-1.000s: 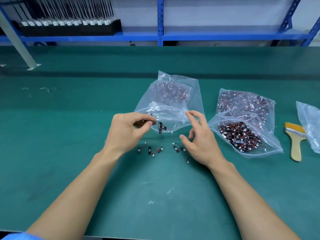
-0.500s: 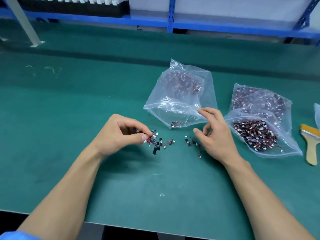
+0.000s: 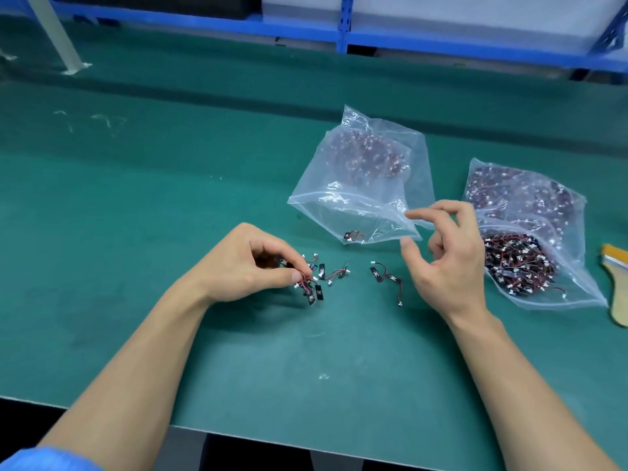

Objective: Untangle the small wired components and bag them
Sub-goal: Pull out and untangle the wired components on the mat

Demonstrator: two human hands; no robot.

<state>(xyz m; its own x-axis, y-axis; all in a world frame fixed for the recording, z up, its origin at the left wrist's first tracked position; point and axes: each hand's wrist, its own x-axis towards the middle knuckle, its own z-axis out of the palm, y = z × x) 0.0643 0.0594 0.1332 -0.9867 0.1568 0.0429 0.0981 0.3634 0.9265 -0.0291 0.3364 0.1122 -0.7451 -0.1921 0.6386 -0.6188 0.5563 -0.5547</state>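
My left hand (image 3: 244, 266) pinches a tangled clump of small wired components (image 3: 311, 283) just above the green mat. Loose components (image 3: 334, 273) lie beside the clump, and two more components (image 3: 387, 278) lie nearer my right hand. My right hand (image 3: 445, 260) hovers with loosely curled fingers and holds nothing, close to the mouth of the middle clear bag (image 3: 367, 171). One component (image 3: 353, 236) lies just inside that bag's mouth. A second clear bag (image 3: 530, 232), full of the same parts, lies open on the right.
A wooden-handled brush (image 3: 616, 287) lies at the right edge of the mat. A blue shelf frame (image 3: 343, 28) runs along the back, with a grey post (image 3: 51, 32) at the far left. The table's front edge (image 3: 238, 433) is near my forearms.
My left hand came down from the bag's mouth to the mat, still pinching the clump. One component now lies inside the bag's mouth. The camera tilted down and closer.
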